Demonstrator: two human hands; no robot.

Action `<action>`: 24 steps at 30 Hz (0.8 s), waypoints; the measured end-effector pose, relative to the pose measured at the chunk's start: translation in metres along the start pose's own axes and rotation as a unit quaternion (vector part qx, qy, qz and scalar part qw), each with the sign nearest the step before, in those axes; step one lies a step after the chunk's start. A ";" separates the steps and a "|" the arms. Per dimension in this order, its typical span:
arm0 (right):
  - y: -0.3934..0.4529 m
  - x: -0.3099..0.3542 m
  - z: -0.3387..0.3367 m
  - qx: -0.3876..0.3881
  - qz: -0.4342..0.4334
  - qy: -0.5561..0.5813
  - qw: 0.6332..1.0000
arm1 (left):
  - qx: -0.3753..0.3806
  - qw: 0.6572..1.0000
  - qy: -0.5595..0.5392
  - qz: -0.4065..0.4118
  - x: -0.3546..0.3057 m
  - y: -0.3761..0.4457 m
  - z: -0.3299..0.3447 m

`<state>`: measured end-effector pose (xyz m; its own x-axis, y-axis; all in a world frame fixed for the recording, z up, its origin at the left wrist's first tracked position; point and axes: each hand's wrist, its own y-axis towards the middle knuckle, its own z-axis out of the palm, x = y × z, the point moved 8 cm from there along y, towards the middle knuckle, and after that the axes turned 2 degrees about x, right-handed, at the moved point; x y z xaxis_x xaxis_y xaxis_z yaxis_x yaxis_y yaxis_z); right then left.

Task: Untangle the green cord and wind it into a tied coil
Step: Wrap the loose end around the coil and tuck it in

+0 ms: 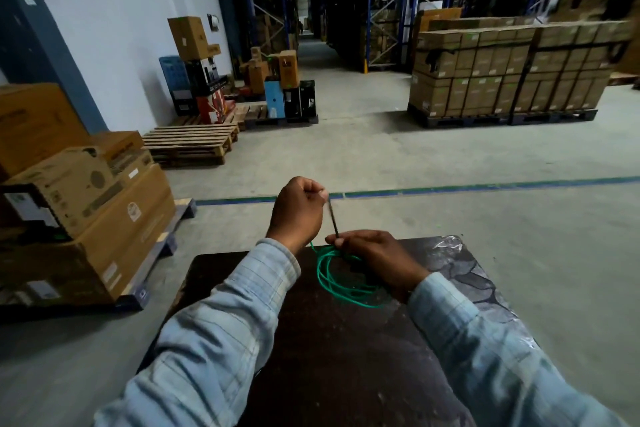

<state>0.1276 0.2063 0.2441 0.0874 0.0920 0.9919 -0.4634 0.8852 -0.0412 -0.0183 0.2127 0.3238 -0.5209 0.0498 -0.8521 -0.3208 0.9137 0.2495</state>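
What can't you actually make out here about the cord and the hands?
- Head view: where the right hand grips the green cord, its fingers cover any knot.
- The dark strand pulled up by the left hand is motion-blurred; its material is unclear.
- The cord's ends are not visible.

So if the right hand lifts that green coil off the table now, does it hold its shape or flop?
Probably flops. The green cord lies in loose, uneven loops on the dark table, so they would likely sag and spread. It looks thin, so likely light. The right hand grips the loops at one point, and the left hand pulls a dark tie there; until tied, loops may slip.
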 end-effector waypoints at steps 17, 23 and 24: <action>-0.006 -0.242 -0.041 -0.108 0.254 -0.030 0.961 | 0.207 0.907 -0.075 -0.359 0.223 -0.132 0.109; -0.013 -0.261 -0.043 -0.133 0.224 -0.150 0.954 | 0.111 0.886 -0.123 -0.434 0.254 -0.153 0.115; -0.015 -0.258 -0.044 -0.131 0.219 -0.185 0.949 | 0.095 0.883 -0.124 -0.442 0.259 -0.156 0.114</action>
<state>0.1506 0.1891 -0.0162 -0.4012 0.3530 0.8453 -0.1450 0.8867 -0.4391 -0.0127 0.1289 0.0116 0.0633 -0.6526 -0.7551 -0.3649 0.6891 -0.6261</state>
